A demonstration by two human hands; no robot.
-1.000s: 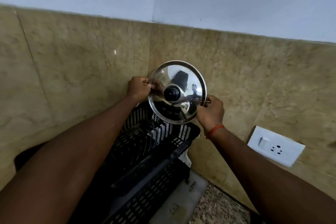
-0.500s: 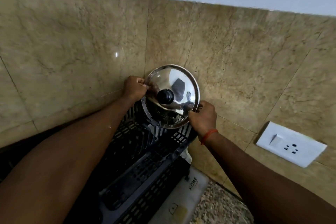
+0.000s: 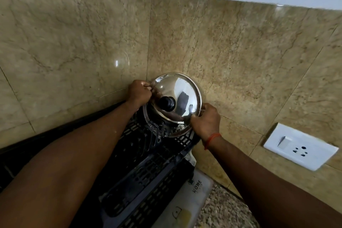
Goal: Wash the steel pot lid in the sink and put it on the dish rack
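While both hands grip it by opposite edges, the steel pot lid point(image 3: 177, 98) stands nearly upright at the far end of the black dish rack point(image 3: 148, 153), its lower rim down among the rack's upright slots and its black knob point(image 3: 167, 104) facing the camera. The left hand point(image 3: 139, 93) is closed on the lid's upper left rim, fingers curled over the edge. The right hand point(image 3: 205, 119) is closed on the lower right rim and wears an orange thread point(image 3: 212, 138) at the wrist. Behind the lid rises the tan tiled wall point(image 3: 240, 52), close to its back. A white switch and socket plate point(image 3: 300, 146) sits on that wall, well to the right. Beneath the rack's near right corner lies a pale tray point(image 3: 187, 203), resting on the speckled counter point(image 3: 222, 213).
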